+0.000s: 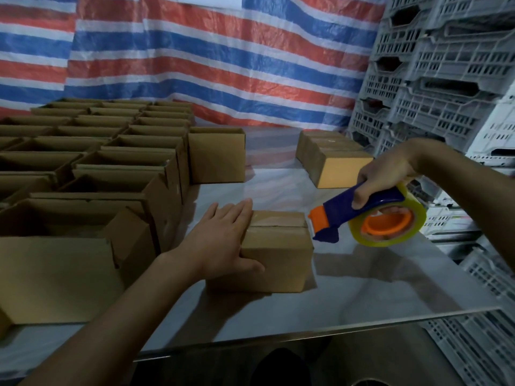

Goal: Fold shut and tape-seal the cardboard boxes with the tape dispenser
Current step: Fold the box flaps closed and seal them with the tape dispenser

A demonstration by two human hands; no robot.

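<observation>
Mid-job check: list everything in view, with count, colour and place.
Folded box: one, brown, table centre, top flaps shut.
Open boxes: many, too packed to count, brown, rows on the table's left.
Closed boxes: short row, count unclear, brown, table's far right.
Tape dispenser: one, blue and orange, yellowish roll, in the air right of the folded box.
Table: one, shiny grey.
Tarp: one, red, white and blue stripes, behind the table.
Crates: stacked, pale grey, right side.
Left hand: rests flat on the folded box's left end.
Right hand: grips the tape dispenser.
</observation>
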